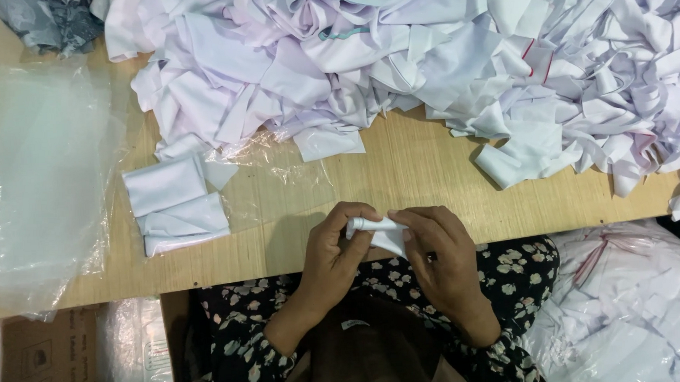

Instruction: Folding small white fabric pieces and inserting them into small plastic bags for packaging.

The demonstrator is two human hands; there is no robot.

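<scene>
Here, left to right across the frame:

Plastic bags: a stack of clear plastic bags (38, 181) lies flat at the left of the frame, covering that end of the worktop (416, 172).
Grey cloth: a bundle of grey cloth (50, 20) sits in the upper left corner.
Folded stack: white folded pieces (176, 206) lie left of centre, just beside the plastic bags, on a loose clear film (278, 171).
Left hand: the left hand (335, 248) is at lower centre, over the near edge of the worktop; its fingers (356, 212) are curled around one end of a small white cloth piece (384, 233).
Cloth piece: rolled or folded tight, held between both hands, clear of the worktop.
Right hand: the right hand (442, 251) pinches the other end, fingers closed on it.
White heap: a large pile of loose white cloth pieces (425, 50) fills the top of the frame from centre to right.
Bagged cloth: a clear bag of white cloth (627, 301) sits at lower right, below the worktop edge.
</scene>
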